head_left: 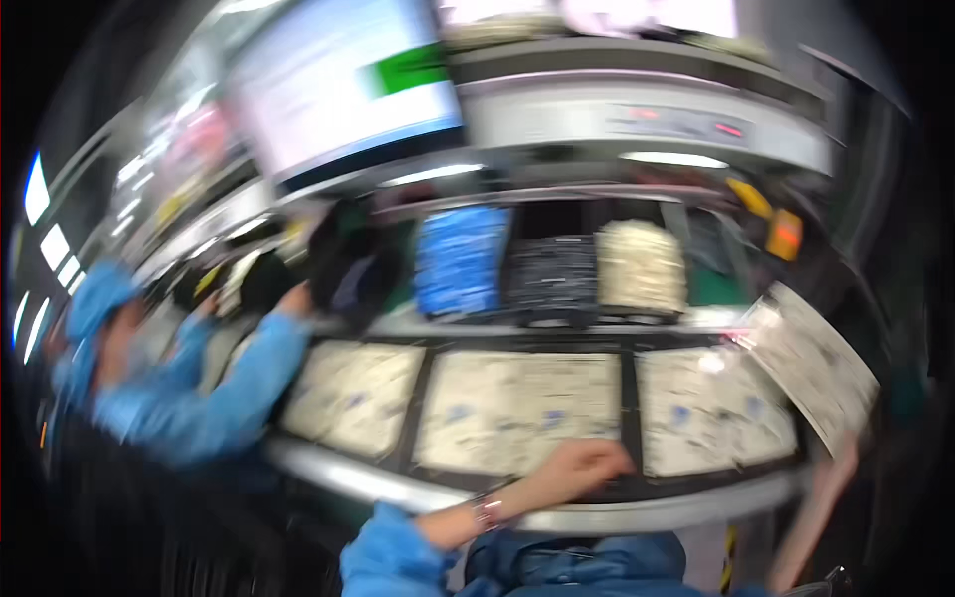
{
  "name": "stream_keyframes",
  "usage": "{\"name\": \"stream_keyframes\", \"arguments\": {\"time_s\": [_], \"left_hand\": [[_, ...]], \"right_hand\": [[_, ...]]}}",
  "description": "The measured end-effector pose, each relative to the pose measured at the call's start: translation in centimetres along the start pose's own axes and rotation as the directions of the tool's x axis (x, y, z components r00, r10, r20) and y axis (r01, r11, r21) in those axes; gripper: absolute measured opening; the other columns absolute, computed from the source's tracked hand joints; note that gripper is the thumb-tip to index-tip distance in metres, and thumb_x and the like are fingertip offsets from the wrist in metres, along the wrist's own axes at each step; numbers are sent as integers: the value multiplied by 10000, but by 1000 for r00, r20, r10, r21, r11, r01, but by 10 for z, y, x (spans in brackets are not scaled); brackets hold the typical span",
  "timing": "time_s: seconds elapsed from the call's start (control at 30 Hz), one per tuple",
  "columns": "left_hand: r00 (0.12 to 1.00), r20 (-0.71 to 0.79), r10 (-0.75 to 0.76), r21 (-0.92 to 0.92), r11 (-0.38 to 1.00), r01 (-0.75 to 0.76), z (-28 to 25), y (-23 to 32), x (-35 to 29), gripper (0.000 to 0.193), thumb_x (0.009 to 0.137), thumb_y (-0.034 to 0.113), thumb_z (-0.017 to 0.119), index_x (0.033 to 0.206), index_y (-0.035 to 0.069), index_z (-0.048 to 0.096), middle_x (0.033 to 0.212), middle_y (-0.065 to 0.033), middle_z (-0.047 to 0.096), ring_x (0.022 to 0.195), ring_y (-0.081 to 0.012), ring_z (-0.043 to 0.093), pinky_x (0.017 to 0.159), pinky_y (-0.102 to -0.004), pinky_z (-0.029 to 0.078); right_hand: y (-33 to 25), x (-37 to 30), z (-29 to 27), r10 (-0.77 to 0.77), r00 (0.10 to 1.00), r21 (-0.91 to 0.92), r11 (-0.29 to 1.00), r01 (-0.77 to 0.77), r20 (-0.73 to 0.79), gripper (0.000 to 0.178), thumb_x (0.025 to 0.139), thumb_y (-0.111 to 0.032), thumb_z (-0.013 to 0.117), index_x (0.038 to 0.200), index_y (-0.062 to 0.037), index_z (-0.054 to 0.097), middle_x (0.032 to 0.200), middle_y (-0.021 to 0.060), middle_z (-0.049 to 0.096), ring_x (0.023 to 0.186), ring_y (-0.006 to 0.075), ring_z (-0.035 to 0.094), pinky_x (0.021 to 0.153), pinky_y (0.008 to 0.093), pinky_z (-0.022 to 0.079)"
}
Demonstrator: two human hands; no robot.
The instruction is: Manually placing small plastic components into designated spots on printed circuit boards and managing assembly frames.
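Motion blurs the whole picture. At the right, my right hand [844, 456] grips the lower edge of a pale speckled circuit board [814, 366], which is tilted up off the bench. My left hand [587, 464], with a bracelet at the wrist, is over the bench's front edge. It lies between a middle pale board [507, 403] and a right-hand pale board [711, 418], both in dark frames. Its fingers look bent, but the smear hides whether they hold anything. Small blue parts show on the framed boards.
Behind the boards stand bins of blue parts [460, 261], black parts [553, 274] and cream parts [642, 266]. Another framed board [353, 393] lies at left. A co-worker in blue [189, 388] reaches toward the bench there. A large screen [343, 85] hangs above.
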State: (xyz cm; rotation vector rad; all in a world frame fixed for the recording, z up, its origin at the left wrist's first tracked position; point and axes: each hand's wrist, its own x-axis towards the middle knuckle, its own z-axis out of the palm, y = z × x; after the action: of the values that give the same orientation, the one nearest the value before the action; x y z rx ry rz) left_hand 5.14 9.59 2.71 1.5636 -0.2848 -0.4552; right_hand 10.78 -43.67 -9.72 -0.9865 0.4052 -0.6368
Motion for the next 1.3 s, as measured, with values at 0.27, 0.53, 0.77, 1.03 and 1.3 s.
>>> {"name": "stream_keyframes", "arguments": {"time_s": [0.27,0.53,0.77,1.03,1.3], "left_hand": [[998,61,-16,111,994,9,-14,-9,9,231,931,140,486,875,3,663,616,7,570,520,-45,476,484,-191,346],[997,-37,74,-66,995,-77,-6,-12,-2,292,942,227,506,804,3,633,583,-16,542,430,-64,374,432,-215,300],[991,-101,91,-13,996,-93,1,-3,-3,314,940,230,511,761,7,640,575,-6,541,447,-66,407,440,-220,320],[994,-113,-6,-62,998,-1,5,7,-4,295,932,191,505,763,-4,647,582,-7,547,463,-59,415,446,-213,317],[995,-86,-42,-68,997,36,3,10,-2,273,931,182,510,790,-4,650,597,-9,549,478,-54,419,446,-204,308]], "right_hand": [[-16,-36,104,29,985,9,1000,-28,-171,356,964,-170,429,1237,57,464,1175,121,556,1054,231,563,860,384,463],[-12,-33,124,5,996,40,999,-2,-84,351,976,-200,422,1228,39,467,1188,106,562,1055,204,570,883,362,449],[-14,-35,126,-8,997,43,999,11,-78,323,969,-196,437,1216,4,496,1171,93,585,1040,188,586,885,343,465],[-20,-33,101,46,999,91,995,-45,-12,312,951,-169,462,1176,40,518,1157,121,593,1039,204,591,893,340,469],[-45,-58,79,128,992,96,987,-129,11,288,928,-145,500,1127,54,558,1087,125,629,965,207,628,853,322,497]]}}
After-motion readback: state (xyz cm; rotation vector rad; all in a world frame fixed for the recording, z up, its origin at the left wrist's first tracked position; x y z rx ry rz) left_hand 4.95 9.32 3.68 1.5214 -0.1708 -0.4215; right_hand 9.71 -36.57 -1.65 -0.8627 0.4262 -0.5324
